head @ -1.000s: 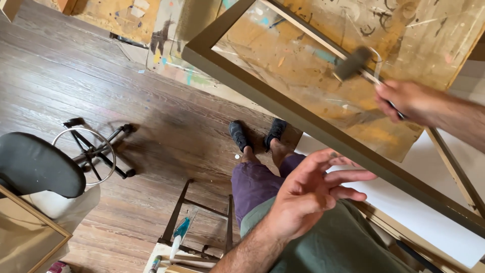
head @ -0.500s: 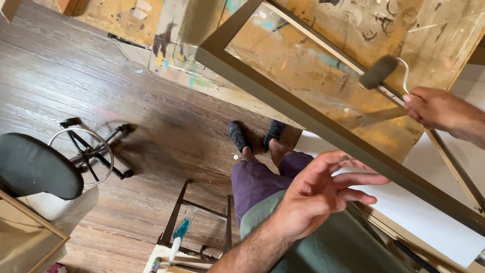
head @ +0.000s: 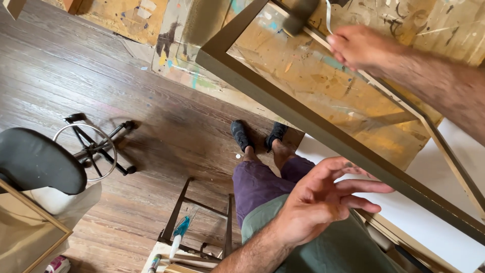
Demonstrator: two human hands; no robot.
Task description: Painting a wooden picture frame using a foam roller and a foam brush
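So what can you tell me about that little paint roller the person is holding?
The paint roller is small, with a dark, blurred grey-brown sleeve on a bent pale wire arm. The right hand grips its handle, which is hidden inside the fist. The sleeve lies on the far rail of the olive-brown painted frame, near its top corner, above the paint-spattered board.

Frame (head: 323, 131): wood, matt olive-brown paint, smooth. Board (head: 323, 86) beneath it: raw wood, rough, blotched with dried paint. Roller (head: 299, 15): dark nap, bright metal wire arm. Floor (head: 101, 76): worn dark planks, grain showing. Stool (head: 38, 159): black matt padded seat, shiny metal ring. Sheet (head: 424, 212): smooth white.
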